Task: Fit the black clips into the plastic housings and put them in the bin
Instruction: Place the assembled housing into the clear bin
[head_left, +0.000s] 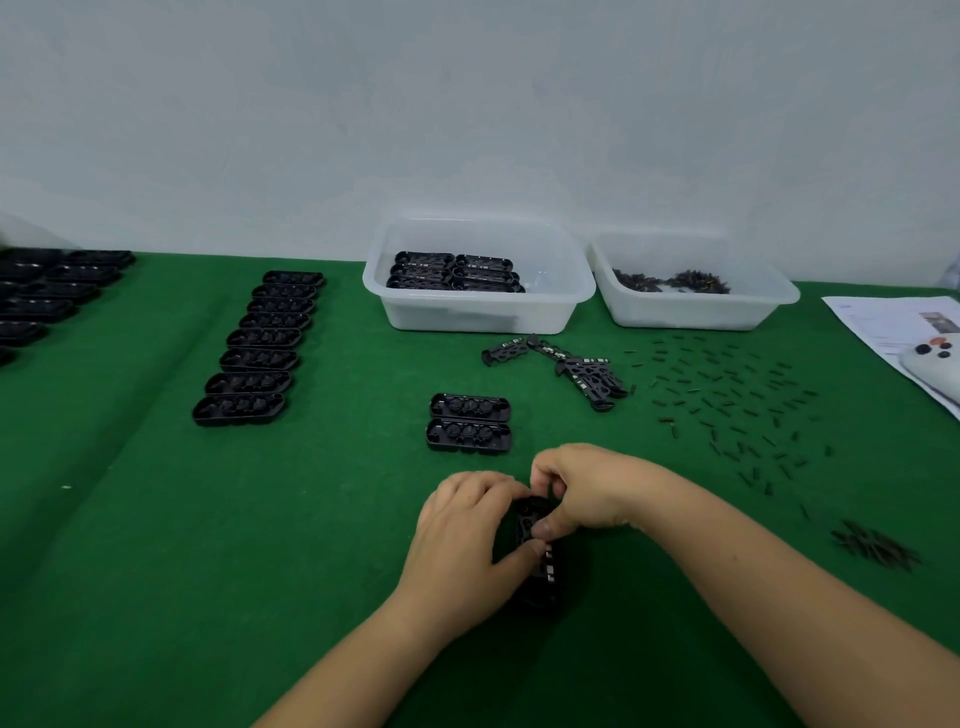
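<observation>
left hand (460, 525), right hand (582, 491), gripping housing (537, 556)

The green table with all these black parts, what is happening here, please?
A person is assembling by hand. Both hands, left and right, grip one black housing near the table's front edge, apparently pressing a clip part into it. Two housings lie just beyond, a row of housings waits to the left, and loose clip frames lie near the bin, which already holds several finished pieces.
</observation>
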